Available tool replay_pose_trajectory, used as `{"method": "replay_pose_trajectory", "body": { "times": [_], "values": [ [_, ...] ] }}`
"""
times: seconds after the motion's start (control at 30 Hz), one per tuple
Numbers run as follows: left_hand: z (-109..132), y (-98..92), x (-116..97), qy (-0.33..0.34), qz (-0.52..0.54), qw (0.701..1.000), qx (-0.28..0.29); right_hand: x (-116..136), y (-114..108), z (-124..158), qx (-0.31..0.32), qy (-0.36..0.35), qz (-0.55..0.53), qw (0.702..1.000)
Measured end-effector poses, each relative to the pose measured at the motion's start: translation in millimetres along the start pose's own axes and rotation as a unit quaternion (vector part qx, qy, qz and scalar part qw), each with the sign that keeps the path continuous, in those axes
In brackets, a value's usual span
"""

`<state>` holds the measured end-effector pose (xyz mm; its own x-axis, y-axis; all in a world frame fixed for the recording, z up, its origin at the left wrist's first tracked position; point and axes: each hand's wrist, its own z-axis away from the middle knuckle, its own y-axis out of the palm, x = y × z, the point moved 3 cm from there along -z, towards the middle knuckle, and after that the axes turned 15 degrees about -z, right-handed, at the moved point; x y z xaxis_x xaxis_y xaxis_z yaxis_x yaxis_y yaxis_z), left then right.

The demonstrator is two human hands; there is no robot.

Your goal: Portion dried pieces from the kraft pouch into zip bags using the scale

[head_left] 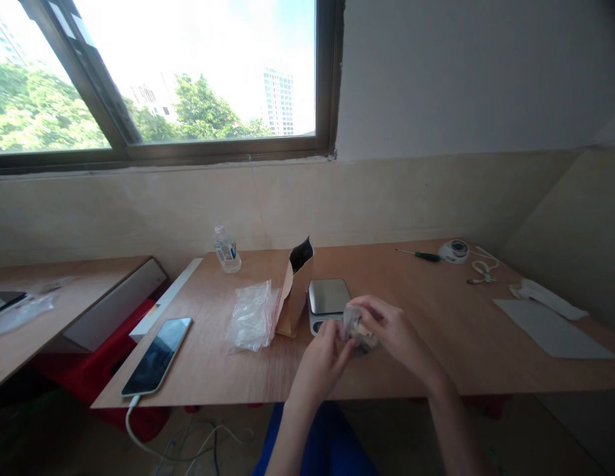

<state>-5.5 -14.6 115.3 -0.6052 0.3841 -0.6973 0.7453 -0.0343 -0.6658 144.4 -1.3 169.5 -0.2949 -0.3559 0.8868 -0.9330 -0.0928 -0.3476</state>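
Both hands, left hand [327, 350] and right hand [387, 327], pinch a small clear bag [356, 328] at the scale's [327, 299] 5 o'clock; loose grip could spill it on the counter [436, 330].

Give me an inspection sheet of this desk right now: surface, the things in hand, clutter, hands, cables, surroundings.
Surface: wooden desk, bare in front of the right arm.
Things in hand: small clear bag with light contents, held between both hands above the desk edge; digital scale just behind it, pan bare.
Clutter: open kraft pouch, upright; clear plastic bags; water bottle; phone; screwdriver; grey sheet.
Hands: left hand and right hand, fingers closed on the bag.
Cables: white cable from the phone, hanging off the desk; coiled white cord.
Surroundings: window, trees and buildings outside.
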Motion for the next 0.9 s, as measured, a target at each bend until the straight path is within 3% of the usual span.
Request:
{"method": "replay_pose_trajectory", "body": {
  "times": [0.1, 0.23, 0.37, 0.5, 0.67, 0.9],
  "values": [
    [0, 3.3, 2, 0.004, 0.051, 0.999, 0.008, -13, -5, 0, -0.061, -0.010, 0.028, 0.998],
    [-6, 17.1, 6, -0.059, 0.225, 0.972, 0.021, -18, -2, 5, -0.161, -0.069, 0.102, 0.979],
    [-15, 23.9, 2, -0.106, 0.374, 0.920, -0.041, -12, 17, 15, -0.060, -0.041, 0.026, 0.997],
    [-18, 19.3, -2, -0.092, 0.406, 0.905, -0.090, -7, 23, 19, -0.004, 0.000, -0.036, 0.999],
    [-16, 20.5, 4, -0.083, 0.409, 0.904, -0.088, -13, 19, 14, -0.008, 0.002, -0.029, 1.000],
    [-17, 22.8, 10, -0.071, 0.316, 0.941, -0.095, -14, 19, 14, -0.009, 0.024, -0.054, 0.998]
  ]
}}
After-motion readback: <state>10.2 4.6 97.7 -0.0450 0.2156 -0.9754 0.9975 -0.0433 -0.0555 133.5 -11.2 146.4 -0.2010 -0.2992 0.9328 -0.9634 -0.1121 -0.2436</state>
